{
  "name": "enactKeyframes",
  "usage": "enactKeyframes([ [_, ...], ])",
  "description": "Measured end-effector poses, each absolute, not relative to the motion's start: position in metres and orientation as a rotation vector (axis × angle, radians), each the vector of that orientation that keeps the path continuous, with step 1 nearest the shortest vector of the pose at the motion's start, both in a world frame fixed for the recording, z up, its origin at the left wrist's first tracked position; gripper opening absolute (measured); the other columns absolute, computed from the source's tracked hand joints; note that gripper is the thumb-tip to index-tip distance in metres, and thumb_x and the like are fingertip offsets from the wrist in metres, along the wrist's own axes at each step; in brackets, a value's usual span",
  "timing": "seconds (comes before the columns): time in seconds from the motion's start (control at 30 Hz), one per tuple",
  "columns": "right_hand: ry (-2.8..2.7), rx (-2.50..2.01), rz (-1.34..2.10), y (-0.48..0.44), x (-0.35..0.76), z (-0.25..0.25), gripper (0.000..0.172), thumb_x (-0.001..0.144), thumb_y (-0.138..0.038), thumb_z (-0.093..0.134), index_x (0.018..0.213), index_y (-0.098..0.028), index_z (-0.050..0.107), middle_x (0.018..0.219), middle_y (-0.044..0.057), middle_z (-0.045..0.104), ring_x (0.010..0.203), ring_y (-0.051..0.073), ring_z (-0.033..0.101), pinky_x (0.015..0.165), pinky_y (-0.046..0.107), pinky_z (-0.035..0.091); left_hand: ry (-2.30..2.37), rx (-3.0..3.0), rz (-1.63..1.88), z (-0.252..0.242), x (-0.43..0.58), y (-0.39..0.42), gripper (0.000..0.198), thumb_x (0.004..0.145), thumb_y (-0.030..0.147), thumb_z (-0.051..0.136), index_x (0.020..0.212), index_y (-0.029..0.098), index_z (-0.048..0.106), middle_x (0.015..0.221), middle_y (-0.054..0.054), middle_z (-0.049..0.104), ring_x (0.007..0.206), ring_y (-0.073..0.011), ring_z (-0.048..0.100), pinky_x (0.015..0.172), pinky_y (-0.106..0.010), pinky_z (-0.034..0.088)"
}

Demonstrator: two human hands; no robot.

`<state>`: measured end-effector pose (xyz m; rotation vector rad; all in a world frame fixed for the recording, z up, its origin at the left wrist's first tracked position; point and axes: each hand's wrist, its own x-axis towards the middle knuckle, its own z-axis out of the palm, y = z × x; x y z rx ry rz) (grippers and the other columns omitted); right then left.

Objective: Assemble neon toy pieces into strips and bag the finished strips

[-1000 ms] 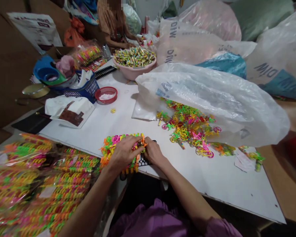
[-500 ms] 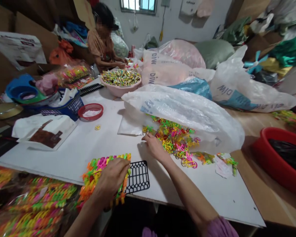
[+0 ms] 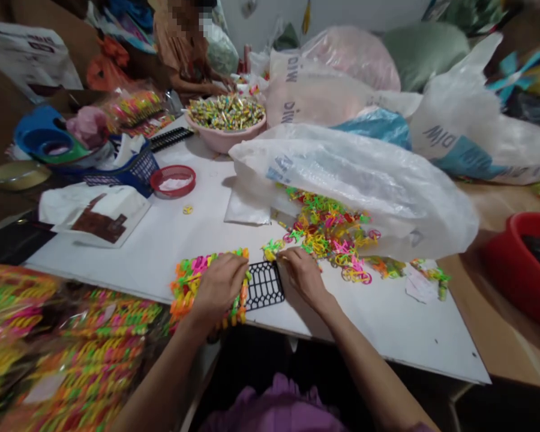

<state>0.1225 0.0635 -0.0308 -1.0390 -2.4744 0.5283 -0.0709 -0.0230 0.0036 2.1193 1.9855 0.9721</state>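
Observation:
A black plastic grid rack [image 3: 266, 285] lies at the table's near edge, its left part covered by rows of bright plastic pieces [image 3: 186, 279]. My left hand [image 3: 222, 282] is over these rows, fingers curled down at the edge of the filled part and thumb side toward the bare grid. Just right of the rack, my right hand [image 3: 303, 273] is closed in a pinch on a small green-and-yellow plastic piece [image 3: 272, 249]. Beyond it, a loose heap of similar pieces [image 3: 324, 231] spills from a translucent white bag [image 3: 364, 186].
Left on the table are a white-and-brown packet [image 3: 103, 216], a red basket [image 3: 173, 182] and a blue basket [image 3: 126, 171]. A pink basin [image 3: 225, 139] stands at the back, near another person [image 3: 184, 54]. Bagged pieces [image 3: 81, 360] lie lower left; a red tub [image 3: 517, 276] stands right.
My right hand has come back from the heap toward the rack with a small plastic piece. The left hand stays on the rows. The view has tilted down.

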Motion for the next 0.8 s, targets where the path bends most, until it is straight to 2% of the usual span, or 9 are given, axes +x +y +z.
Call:
enactKeyframes([
  [0.1,-2.405,-0.922,0.823,0.052,0.1,-0.025,0.024,0.087,-0.02,0.046,0.11,-0.019,0.054,0.102,0.007,0.055,0.096,0.017,0.05,0.083,0.028,0.04,1.989,2.114,0.958,0.006,-0.071,-0.022,0.017,0.089,0.024,0.044,0.088,0.017,0.06,0.083,-0.004,0.063,0.082,-0.0168,0.057,0.078,-0.032,0.046],
  [0.2,-2.487,-0.876,0.96,0.045,0.074,-0.026,0.028,0.083,-0.017,0.05,0.11,-0.017,0.052,0.099,0.006,0.054,0.093,0.016,0.051,0.081,0.027,0.041,1.979,2.119,0.935,0.01,-0.069,-0.023,0.017,0.089,0.021,0.044,0.09,0.016,0.06,0.085,-0.005,0.063,0.083,-0.0169,0.057,0.078,-0.032,0.046],
  [0.33,-2.563,-0.948,0.89,0.044,0.06,-0.035,0.019,0.087,-0.018,0.043,0.102,-0.017,0.054,0.094,0.005,0.056,0.089,0.016,0.052,0.077,0.026,0.04,1.892,2.145,0.987,0.012,-0.069,-0.025,0.017,0.088,0.018,0.044,0.092,0.016,0.06,0.088,-0.005,0.064,0.085,-0.0159,0.057,0.079,-0.03,0.046],
  [0.53,-2.62,-0.947,0.647,0.044,0.058,-0.046,0.02,0.09,-0.023,0.036,0.096,-0.015,0.053,0.092,0.007,0.056,0.086,0.017,0.05,0.076,0.026,0.039,1.93,2.191,0.903,0.006,-0.07,-0.024,0.019,0.088,0.018,0.043,0.094,0.016,0.061,0.088,-0.006,0.064,0.086,-0.0177,0.057,0.08,-0.033,0.046],
  [0.73,-2.5,-0.863,0.833,0.051,0.073,-0.04,0.02,0.089,-0.023,0.043,0.105,-0.016,0.052,0.094,0.005,0.057,0.086,0.015,0.053,0.076,0.024,0.04,2.008,2.134,0.811,0.017,-0.065,-0.026,0.021,0.089,0.024,0.043,0.096,0.015,0.06,0.089,-0.007,0.063,0.085,-0.0182,0.058,0.079,-0.032,0.046],
  [0.8,-2.395,-1.005,0.785,0.058,0.086,-0.033,0.023,0.089,-0.024,0.044,0.109,-0.016,0.051,0.097,0.007,0.059,0.088,0.015,0.054,0.078,0.025,0.04,2.067,2.097,0.799,0.021,-0.062,-0.027,0.022,0.088,0.029,0.045,0.097,0.016,0.059,0.09,-0.006,0.063,0.084,-0.0183,0.059,0.076,-0.031,0.046],
])
